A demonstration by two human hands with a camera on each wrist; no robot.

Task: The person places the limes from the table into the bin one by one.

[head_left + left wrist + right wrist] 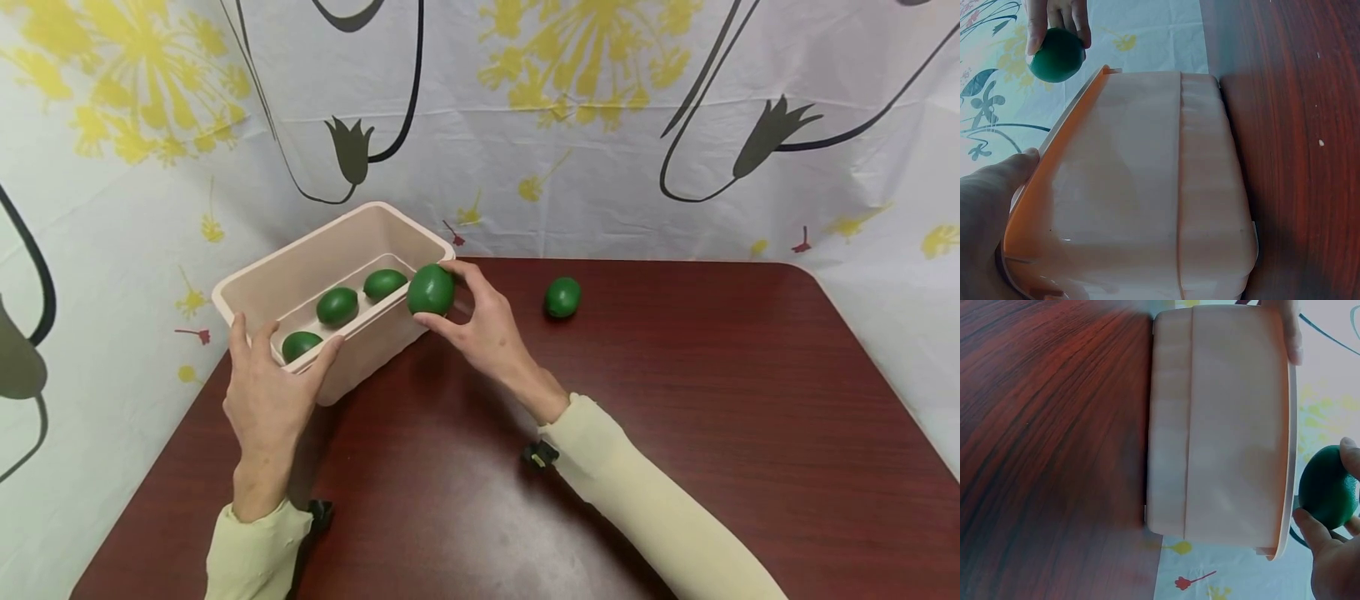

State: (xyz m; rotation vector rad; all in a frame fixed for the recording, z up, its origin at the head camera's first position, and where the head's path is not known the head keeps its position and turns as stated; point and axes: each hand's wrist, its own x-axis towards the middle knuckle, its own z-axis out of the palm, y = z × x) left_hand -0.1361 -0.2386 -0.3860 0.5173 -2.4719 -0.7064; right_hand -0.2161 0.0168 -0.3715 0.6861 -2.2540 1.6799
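Note:
My right hand point(491, 329) pinches a green lime point(431, 290) between thumb and fingers, level with the near rim of a pale pink plastic bin point(375, 354) at its right end. In the right wrist view that lime point(1329, 487) shows just beyond the rim. My left hand point(270, 392) grips the bin's near left corner, its thumb point(1022, 164) lying along the rim. Inside the bin lie three limes: one lime point(385, 284) toward the right, another lime point(337, 307) in the middle, and a third lime point(302, 344) partly hidden by the near wall.
One more lime point(562, 297) lies on the dark red-brown wooden table point(675, 400), right of the bin and near the back edge. Behind the table hangs a white cloth point(600, 183) with yellow and grey plant prints, close to the bin's far side.

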